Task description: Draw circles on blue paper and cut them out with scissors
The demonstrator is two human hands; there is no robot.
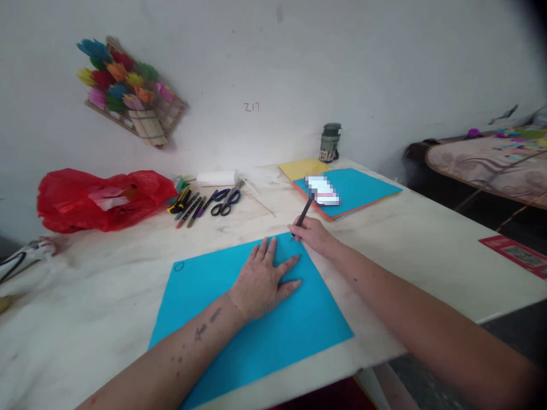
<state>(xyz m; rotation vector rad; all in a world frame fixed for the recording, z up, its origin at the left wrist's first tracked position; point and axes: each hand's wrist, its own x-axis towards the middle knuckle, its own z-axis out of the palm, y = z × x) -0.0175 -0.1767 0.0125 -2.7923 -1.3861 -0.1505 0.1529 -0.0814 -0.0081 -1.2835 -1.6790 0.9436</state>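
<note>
A large blue sheet of paper (299, 330) lies on the pale marbled table in front of me. My left hand (265, 279) rests flat on it with the fingers spread, holding nothing. My right hand (311, 232) is at the sheet's far right corner, closed on a dark pencil (303, 215) whose tip points down at the paper. A small dark oval (179, 266) is drawn in the sheet's far left corner.
Behind the sheet are a red plastic bag (106, 199), several pens (190, 210), scissors (225, 202) and a white roll (217, 178). Stacked coloured paper (363, 191) and a green bottle (330, 142) stand at the back right; a red card (517, 256) lies near the right edge.
</note>
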